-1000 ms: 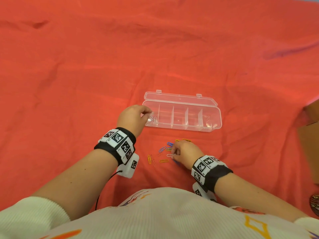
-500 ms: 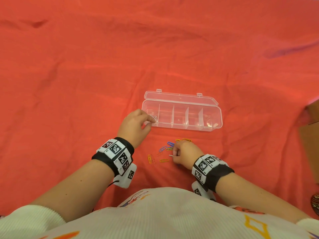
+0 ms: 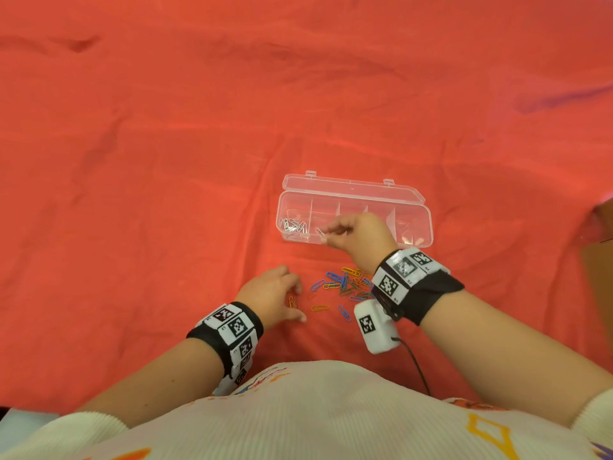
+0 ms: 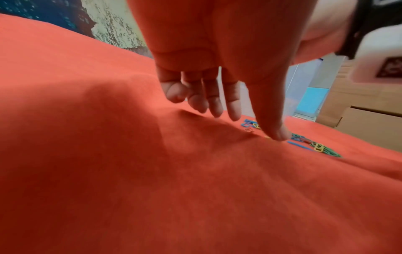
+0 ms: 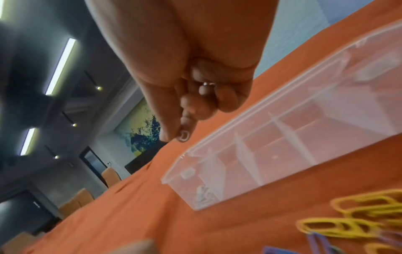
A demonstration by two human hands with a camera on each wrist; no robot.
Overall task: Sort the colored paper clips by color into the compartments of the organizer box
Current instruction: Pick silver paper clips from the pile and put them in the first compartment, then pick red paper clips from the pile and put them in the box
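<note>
The clear organizer box (image 3: 411,198) lies open on the red cloth, with white clips (image 3: 293,225) in its leftmost compartment. My right hand (image 3: 326,234) hovers over the box's front wall near the left divider and pinches a white paper clip (image 3: 319,231) between thumb and forefinger; the right wrist view shows that clip (image 5: 183,135) above the box (image 5: 282,137). My left hand (image 3: 298,302) hangs over the cloth with relaxed, spread fingers, holding nothing, above two orange clips (image 3: 292,302). In the left wrist view its thumb tip (image 4: 276,134) touches the cloth. The pile of mixed clips (image 3: 348,283) lies between my hands.
The red cloth (image 3: 166,161) is wrinkled and covers everything around. A brown cardboard box (image 3: 598,260) stands at the right edge. A cable (image 3: 416,366) runs from my right wrist camera toward my body.
My right hand rose from the pile to the box with a white clip. My left hand left the box's left compartment and dropped back to the loose orange clips.
</note>
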